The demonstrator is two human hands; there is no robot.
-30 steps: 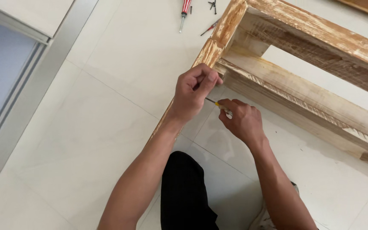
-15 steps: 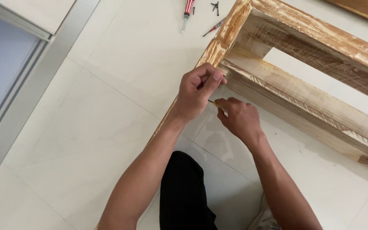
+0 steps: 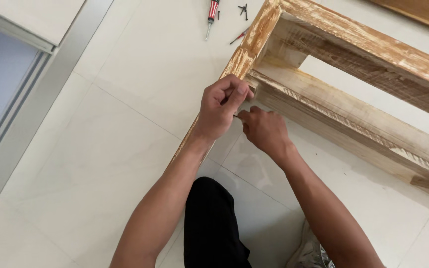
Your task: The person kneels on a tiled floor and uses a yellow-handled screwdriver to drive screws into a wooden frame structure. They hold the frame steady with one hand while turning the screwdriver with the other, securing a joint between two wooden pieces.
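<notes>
Left hand: the left hand [image 3: 220, 106] rests against the frame [image 3: 353, 89] at the near corner where its long side rail meets the cross board; the fingers are curled into a loose fist, thumb tip pressed to the forefinger, pinching something too small to make out.
Left arm: bare forearm runs from the bottom edge up along the side rail, wrist bent slightly toward the frame.
Right hand: the right hand [image 3: 264, 130] sits just beside the left hand, below the cross board; its fingers are bunched, and the tips meet the left thumb around a thin dark sliver, maybe a screw or tool tip, but I cannot tell which.
Right arm: bare forearm comes from the lower right, angled up toward the same corner.
Frame: rough, pale wood with whitish patches, lying on the floor [image 3: 100, 149]; the corner under both hands is its nearest one.
Screwdriver: a red-handled screwdriver [image 3: 211, 14] lies on the floor beyond the frame's side rail, at the top edge.
Screws: a few dark screws [image 3: 243, 9] lie just beside the screwdriver, between it and the frame.
Floor: pale glossy tiles; a grey metal track [image 3: 40, 99] runs well left of the frame.
Labels: none can be read on any of the things here.
</notes>
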